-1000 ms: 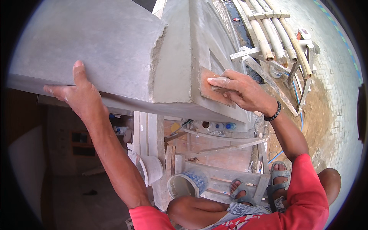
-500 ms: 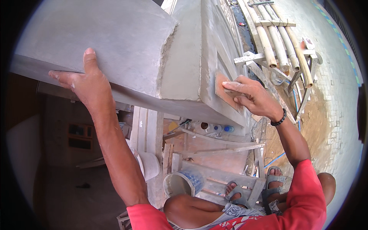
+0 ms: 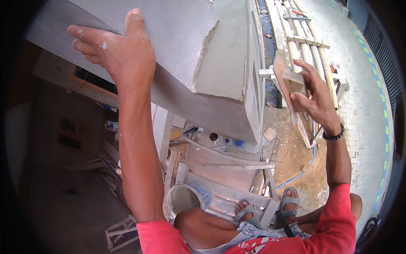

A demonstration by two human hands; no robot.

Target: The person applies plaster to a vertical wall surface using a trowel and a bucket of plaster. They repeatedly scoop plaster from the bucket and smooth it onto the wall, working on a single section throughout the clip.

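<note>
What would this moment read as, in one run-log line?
left hand: open, at edge of grey slab | right hand: grip on float | float: apart from grey slab

Your grey strapped left sandal [image 3: 252, 212] rests on a rough, pale-grey wooden plank platform [image 3: 220, 189]. To your right, a whitish wooden trestle [image 3: 266, 73] carries long, pale bamboo poles [image 3: 286, 27] — a slim dark tool [image 3: 297, 17] with an orange-red part lies across them. A thin blue hose [image 3: 292, 180] lies on the brown sandy ground [image 3: 292, 156] below you.
</note>
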